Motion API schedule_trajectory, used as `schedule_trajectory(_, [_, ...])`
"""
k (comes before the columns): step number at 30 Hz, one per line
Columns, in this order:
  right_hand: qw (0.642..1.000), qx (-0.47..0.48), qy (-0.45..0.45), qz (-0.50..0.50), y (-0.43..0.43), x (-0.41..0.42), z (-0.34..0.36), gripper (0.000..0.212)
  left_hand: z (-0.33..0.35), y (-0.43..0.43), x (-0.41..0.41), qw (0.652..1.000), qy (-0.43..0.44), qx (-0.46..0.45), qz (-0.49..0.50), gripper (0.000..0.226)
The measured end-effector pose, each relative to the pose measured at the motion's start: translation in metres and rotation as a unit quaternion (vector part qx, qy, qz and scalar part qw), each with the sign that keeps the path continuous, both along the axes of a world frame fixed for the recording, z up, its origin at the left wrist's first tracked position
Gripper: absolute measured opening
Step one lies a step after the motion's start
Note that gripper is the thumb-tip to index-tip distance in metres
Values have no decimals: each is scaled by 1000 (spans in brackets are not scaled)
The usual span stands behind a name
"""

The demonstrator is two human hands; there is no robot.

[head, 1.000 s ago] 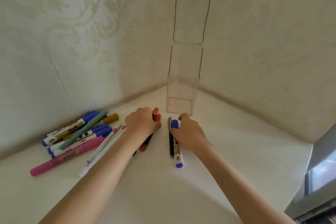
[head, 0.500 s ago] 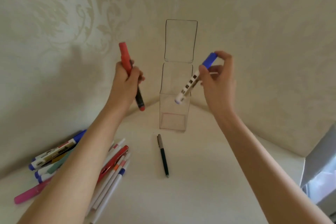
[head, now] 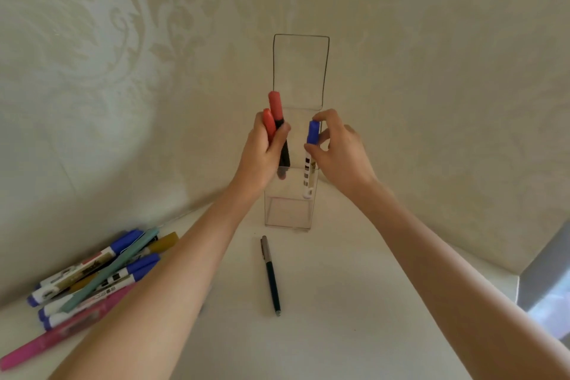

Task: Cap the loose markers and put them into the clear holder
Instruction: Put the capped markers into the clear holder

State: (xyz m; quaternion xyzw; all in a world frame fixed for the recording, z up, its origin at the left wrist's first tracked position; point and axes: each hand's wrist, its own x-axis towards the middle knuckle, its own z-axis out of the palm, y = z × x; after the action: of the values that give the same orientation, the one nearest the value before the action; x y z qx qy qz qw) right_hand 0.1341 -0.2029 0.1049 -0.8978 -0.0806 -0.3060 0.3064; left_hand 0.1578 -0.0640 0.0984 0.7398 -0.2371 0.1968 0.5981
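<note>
The clear holder (head: 288, 216) stands upright in the corner, its tall back panel rising behind it. My left hand (head: 262, 151) grips two red-capped markers (head: 275, 108), whose dark lower ends dip into the holder's left side. Fingertips of my right hand (head: 339, 153) pinch the blue cap of a white marker (head: 309, 163), which hangs upright with its lower half inside the holder's right side. A pile of markers (head: 101, 271), blue-capped, pink, teal and mustard, lies at the lower left. One slim dark pen (head: 271, 276) lies on the white surface in front of the holder.
Patterned cream walls meet behind the holder and close in on both sides. A grey edge of furniture or a device (head: 546, 284) shows at the far right. The white surface (head: 339, 302) stretches between the pen and that edge.
Both hands came together over the holder and moved down. The red markers and the blue-capped marker, held apart and tilted before, now stand upright with their lower ends inside it.
</note>
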Motion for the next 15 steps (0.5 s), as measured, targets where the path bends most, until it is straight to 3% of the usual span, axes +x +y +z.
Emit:
schedule_trajectory(4, [999,-21,25,15,-2,-2,-7,36,-12,3,1,986,-7,152,73,17])
schedule_trajectory(7, [998,-48,40,16,2,-3,-9,33,-15,10,-3,976,-7,200,90,12])
schedule_trajectory(9, [996,-69,53,14,4,-3,-10,29,-13,12,-6,967,-4,236,90,30])
schedule_trajectory(13, [991,-93,99,2,5,1,-9,13,-3,12,-1,947,38,310,73,30])
schedule_trajectory(15, [988,-107,112,-10,5,3,-9,18,0,12,3,941,63,327,60,33])
